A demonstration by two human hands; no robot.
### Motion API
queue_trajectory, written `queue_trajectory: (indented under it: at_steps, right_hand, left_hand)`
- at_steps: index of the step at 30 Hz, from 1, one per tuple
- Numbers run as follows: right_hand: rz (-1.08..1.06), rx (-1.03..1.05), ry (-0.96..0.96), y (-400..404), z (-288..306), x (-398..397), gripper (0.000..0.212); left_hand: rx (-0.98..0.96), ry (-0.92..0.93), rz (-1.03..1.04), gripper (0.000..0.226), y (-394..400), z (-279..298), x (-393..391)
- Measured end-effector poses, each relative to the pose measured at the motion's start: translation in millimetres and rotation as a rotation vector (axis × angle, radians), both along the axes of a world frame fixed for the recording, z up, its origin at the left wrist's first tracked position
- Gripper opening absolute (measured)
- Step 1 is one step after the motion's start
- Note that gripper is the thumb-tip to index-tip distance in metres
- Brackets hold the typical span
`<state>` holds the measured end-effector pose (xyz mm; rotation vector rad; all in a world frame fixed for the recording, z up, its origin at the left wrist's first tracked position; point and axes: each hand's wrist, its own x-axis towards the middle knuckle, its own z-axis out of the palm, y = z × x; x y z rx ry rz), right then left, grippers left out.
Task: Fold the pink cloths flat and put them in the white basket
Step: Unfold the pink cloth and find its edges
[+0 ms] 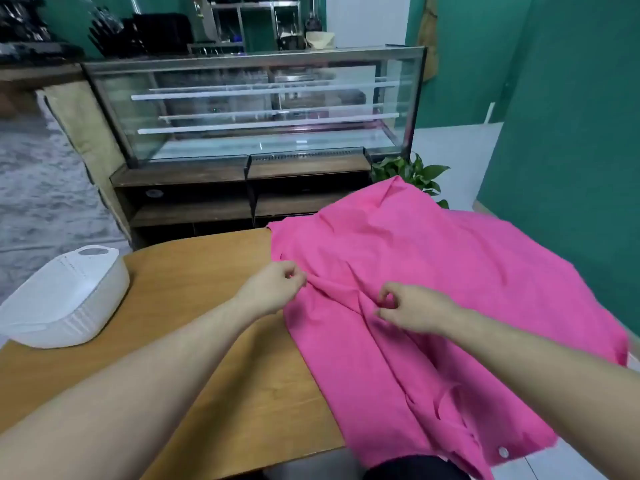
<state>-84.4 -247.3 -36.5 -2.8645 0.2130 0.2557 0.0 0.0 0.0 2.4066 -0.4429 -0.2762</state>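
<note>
A large pink cloth (450, 271) lies spread over the right half of the wooden table (194, 278) and hangs past its near and right edges. My left hand (273, 289) pinches a raised fold at the cloth's left edge. My right hand (412, 310) pinches the same ridge of fabric a little further right, with thumb and forefinger closed on it. The white basket (65, 299) stands at the table's left edge, well left of both hands, and looks empty.
A glass display case (263, 109) on a dark wooden stand sits beyond the table. A green potted plant (415, 174) pokes up behind the cloth's far corner. Green walls close off the right side.
</note>
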Motion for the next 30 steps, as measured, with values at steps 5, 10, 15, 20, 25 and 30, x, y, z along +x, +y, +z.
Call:
queue_trajectory:
  at_steps: [5, 10, 15, 20, 25, 30]
  right_hand:
    - [-0.034, -0.132, -0.003, 8.1, -25.9, 22.4, 0.038]
    - [-0.097, -0.084, -0.048, -2.1, -36.9, 42.2, 0.025]
    - [-0.224, 0.303, -0.326, -13.9, -21.9, 55.2, 0.027]
    - [-0.455, 0.8, -0.485, -0.8, 12.1, 61.6, 0.027]
    - [-0.456, 1.01, -0.466, 31.6, 32.7, 66.1, 0.025]
    - [-0.309, 1.314, -0.401, 82.3, 46.4, 72.2, 0.027]
  left_hand:
    - [0.012, 0.187, 0.033, 0.018, 5.0, -44.9, 17.2]
    - [0.013, 0.281, 0.065, 0.017, 21.6, -73.4, 31.9]
    - [-0.072, 0.34, 0.131, 0.018, 32.8, -86.0, 42.1]
    - [-0.191, 0.313, 0.138, 0.018, 27.9, -78.3, 42.9]
    - [-0.577, 0.534, 0.031, 0.044, 2.1, -40.6, 20.8]
    - [-0.647, 0.479, -0.21, 0.024, -25.8, -22.4, -8.1]
